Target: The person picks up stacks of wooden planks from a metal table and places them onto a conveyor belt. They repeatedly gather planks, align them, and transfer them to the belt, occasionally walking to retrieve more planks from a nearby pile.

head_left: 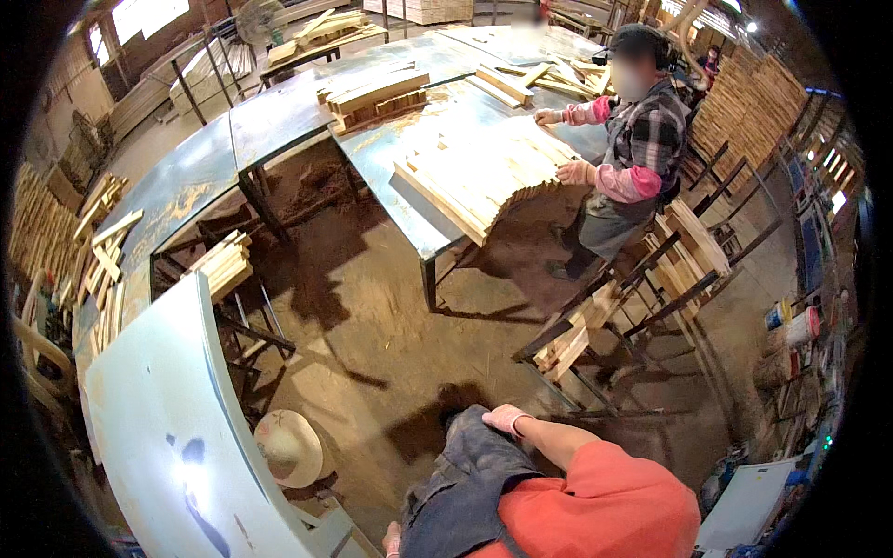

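Note:
My right hand (504, 419), in a pale pink glove, lies flat over the knee of my dark trousers (470, 456). Nothing shows in its grasp. Only a small part of my left hand (393, 538) appears at the lower edge, beside my other leg; its fingers are mostly hidden. Left of my legs is a round cream-coloured lid or stool top (290, 448). Beyond it stretches a pale grey-blue sloping panel (153, 391), with a bright glare and dark smears on it.
A co-worker (633, 139) in pink sleeves and gloves handles a broad row of wooden strips (484, 167) on a blue-topped table (409, 209). Metal racks (605, 316) with wood pieces stand to the right. More strips (228, 265) lie under the left table.

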`<move>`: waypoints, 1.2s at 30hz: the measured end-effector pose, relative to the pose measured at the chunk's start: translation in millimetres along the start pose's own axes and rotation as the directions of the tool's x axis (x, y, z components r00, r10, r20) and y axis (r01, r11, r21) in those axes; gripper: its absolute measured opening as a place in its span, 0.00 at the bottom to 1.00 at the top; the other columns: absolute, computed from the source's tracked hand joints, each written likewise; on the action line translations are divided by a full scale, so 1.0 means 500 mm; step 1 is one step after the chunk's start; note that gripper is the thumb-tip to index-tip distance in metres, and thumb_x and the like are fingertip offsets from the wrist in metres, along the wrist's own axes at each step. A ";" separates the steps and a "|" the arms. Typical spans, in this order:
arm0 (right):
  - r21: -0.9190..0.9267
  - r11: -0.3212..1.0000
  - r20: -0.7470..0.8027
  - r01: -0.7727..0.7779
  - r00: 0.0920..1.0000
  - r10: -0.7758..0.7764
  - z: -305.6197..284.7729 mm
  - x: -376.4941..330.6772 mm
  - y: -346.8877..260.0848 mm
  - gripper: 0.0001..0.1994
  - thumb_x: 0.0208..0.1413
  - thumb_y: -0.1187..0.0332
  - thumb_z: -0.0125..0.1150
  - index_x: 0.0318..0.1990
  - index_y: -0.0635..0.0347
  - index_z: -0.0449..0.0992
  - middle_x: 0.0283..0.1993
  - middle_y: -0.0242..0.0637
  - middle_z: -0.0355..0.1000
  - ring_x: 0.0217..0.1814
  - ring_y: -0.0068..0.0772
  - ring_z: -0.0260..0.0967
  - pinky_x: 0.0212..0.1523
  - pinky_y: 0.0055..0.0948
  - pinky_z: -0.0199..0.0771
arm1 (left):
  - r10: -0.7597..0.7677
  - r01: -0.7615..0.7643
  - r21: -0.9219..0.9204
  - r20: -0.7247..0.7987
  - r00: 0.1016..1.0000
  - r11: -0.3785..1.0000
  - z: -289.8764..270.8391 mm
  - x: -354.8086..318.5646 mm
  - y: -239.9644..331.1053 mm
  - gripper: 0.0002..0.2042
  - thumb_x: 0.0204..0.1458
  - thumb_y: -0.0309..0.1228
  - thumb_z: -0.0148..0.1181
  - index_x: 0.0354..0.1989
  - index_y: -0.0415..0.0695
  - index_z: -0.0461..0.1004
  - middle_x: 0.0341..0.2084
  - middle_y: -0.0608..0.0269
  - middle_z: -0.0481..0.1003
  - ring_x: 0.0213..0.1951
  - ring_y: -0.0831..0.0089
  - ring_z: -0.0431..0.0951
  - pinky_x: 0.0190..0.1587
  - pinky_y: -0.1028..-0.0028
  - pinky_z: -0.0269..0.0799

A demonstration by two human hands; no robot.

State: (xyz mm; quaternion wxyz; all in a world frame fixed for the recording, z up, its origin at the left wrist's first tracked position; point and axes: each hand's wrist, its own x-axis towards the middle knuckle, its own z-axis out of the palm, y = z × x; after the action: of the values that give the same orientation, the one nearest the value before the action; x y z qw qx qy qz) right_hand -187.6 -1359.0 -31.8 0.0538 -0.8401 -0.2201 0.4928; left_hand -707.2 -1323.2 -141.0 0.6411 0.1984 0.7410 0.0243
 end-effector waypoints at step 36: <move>0.515 0.857 -0.307 0.016 0.937 0.167 -0.687 0.348 -0.223 0.40 0.64 0.48 0.64 0.74 0.72 0.68 0.76 0.57 0.68 0.80 0.53 0.64 0.78 0.38 0.63 | 0.149 -0.149 0.370 0.029 0.988 0.917 0.518 0.174 1.166 0.21 0.60 0.46 0.62 0.36 0.35 0.82 0.29 0.57 0.80 0.35 0.64 0.75 0.43 0.58 0.72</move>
State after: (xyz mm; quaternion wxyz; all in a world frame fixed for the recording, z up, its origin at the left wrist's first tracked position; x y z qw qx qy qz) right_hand 142.1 -1142.1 37.0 0.2919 -0.8761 -0.0356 0.3820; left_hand -314.0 -815.1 -99.4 0.5882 0.3718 0.7150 -0.0676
